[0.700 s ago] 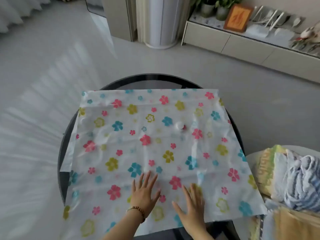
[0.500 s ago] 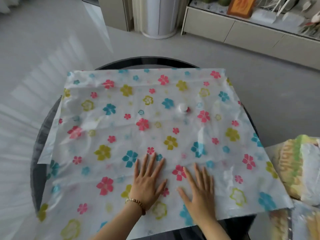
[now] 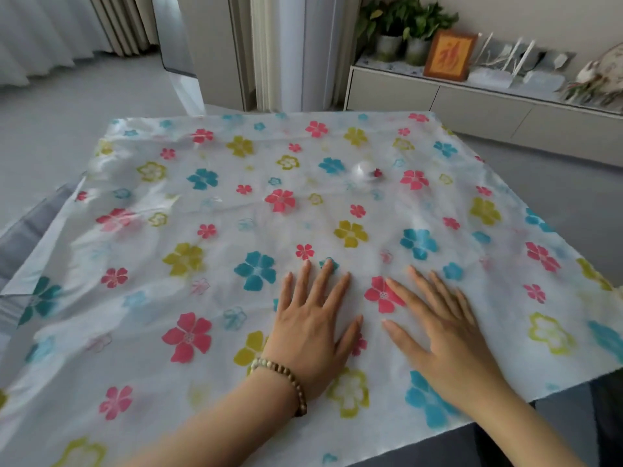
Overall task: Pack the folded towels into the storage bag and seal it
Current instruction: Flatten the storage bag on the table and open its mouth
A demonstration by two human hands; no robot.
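Both palms down, left hand (image 3: pixel 312 326) and right hand (image 3: pixel 448 335) flat on storage bag (image 3: pixel 209 210).

Storage bag (image 3: pixel 236 203): lies flat over the table (image 3: pixel 23 241), whose edge shows at far left.
Valve (image 3: pixel 365 170): on the bag, right of centre, toward the far edge.
Left hand (image 3: pixel 312 326): flat on the bag's near part.
Right hand (image 3: pixel 448 335): flat on the bag, just right of the left hand, apart.
Sideboard (image 3: pixel 472 102): behind the table, far right.
Potted plants (image 3: pixel 404 25): on the sideboard, left of the framed picture (image 3: pixel 450 55).
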